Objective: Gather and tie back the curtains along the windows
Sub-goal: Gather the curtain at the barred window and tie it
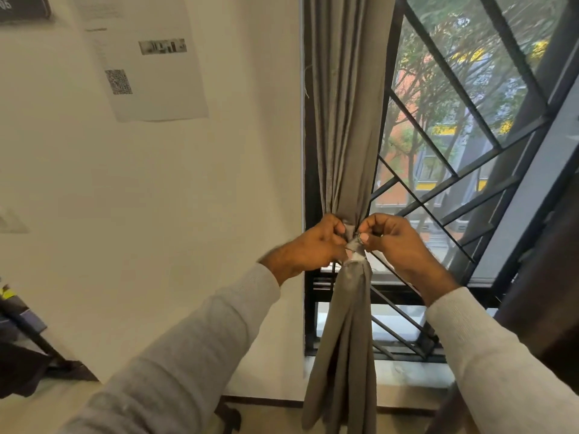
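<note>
Both grey sleeves reach in from the near edge. Left hand and right hand have their fingers curled, pinching the waist of the grey curtain from either side. Curtain is gathered into one bundle at the left edge of the window; looks like the tie is mid-knot, not finished. Whether other curtains remain can't be told.

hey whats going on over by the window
A person is tying back a grey curtain beside the barred window. The curtain is already gathered into a tight bunch. The left hand grips the fabric at the pinch point, while the right hand pinches a small tie there. The knot looks nearly done, though the details are too small to tell.
</note>
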`<state>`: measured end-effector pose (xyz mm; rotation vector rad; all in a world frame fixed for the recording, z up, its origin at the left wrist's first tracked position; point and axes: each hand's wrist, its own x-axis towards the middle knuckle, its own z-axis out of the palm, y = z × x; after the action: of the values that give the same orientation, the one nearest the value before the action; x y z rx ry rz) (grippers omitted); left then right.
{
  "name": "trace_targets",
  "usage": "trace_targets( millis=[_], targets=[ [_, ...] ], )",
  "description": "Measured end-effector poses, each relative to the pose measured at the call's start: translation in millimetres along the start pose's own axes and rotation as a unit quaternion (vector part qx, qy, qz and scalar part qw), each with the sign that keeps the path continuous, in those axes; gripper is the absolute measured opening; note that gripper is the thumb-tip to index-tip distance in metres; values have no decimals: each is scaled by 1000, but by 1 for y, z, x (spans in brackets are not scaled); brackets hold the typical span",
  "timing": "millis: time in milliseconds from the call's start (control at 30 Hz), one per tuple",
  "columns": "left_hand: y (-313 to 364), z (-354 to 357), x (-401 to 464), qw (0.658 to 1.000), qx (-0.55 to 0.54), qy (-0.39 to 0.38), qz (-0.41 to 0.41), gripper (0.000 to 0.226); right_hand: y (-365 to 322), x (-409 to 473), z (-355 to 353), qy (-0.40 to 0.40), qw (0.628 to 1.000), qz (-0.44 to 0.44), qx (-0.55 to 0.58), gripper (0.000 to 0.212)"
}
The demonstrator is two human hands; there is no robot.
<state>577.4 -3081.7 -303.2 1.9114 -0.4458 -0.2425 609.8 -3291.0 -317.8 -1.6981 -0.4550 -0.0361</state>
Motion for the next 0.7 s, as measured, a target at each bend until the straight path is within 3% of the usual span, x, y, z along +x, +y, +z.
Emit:
trace_targets(
  millis=[67, 133, 267, 400, 467, 600, 700],
  targets=[
    [-6, 5, -7, 998, 46, -22, 28, 52, -1, -4, 0, 4, 1000, 18, 2, 20],
    [-14, 13, -12, 988, 129, 20, 78, 50, -3, -9, 3, 2, 1000, 29, -4, 19],
    [-23, 26, -22, 944, 273, 103, 155, 28, -8, -14, 8, -2, 999, 38, -20, 8],
    [-28, 26, -32, 900, 331, 146, 242, 4, -16, -19, 5, -42, 997, 63, 10, 25],
    [-32, 24, -36, 875, 369, 170, 265, 11, -18, -24, 7, -48, 998, 44, -19, 31],
    [-38, 18, -46, 831, 428, 195, 298, 31, -12, -29, 11, 12, 996, -14, -83, 11],
    [-45, 16, -52, 770, 501, 176, 353, 23, -9, -27, 18, 61, 990, -29, -122, 10]
  ],
)
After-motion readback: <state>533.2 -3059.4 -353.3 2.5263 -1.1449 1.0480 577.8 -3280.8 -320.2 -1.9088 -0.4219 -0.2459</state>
